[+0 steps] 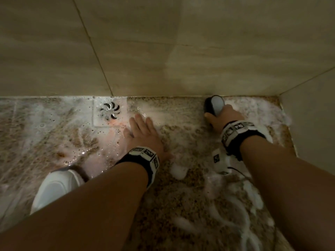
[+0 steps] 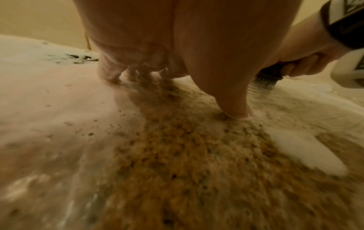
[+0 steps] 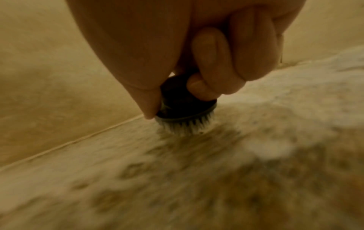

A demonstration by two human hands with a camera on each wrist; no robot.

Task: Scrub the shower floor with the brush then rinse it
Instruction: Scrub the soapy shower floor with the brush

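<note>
The shower floor [image 1: 183, 187] is speckled brown stone, wet and streaked with white foam. My right hand [image 1: 223, 117] grips a small scrub brush [image 1: 214, 105] with a dark body and a grey top, at the foot of the back wall near the right corner. In the right wrist view the brush [image 3: 185, 109] stands with its pale bristles down on the foamy floor [image 3: 197, 179], my fingers [image 3: 208, 65] curled round it. My left hand [image 1: 143, 131] lies flat on the floor with spread fingers, just right of the drain. The left wrist view shows the left hand [image 2: 197, 54] planted on the floor [image 2: 177, 155] and the brush [image 2: 265, 76] at the right.
A round metal drain [image 1: 110, 110] sits in a square plate by the back wall, foam and bubbles around it. Beige tiled walls [image 1: 163, 42] close the back, and a side wall [image 1: 311, 124] closes the right. A white shoe [image 1: 54, 187] stands at the lower left.
</note>
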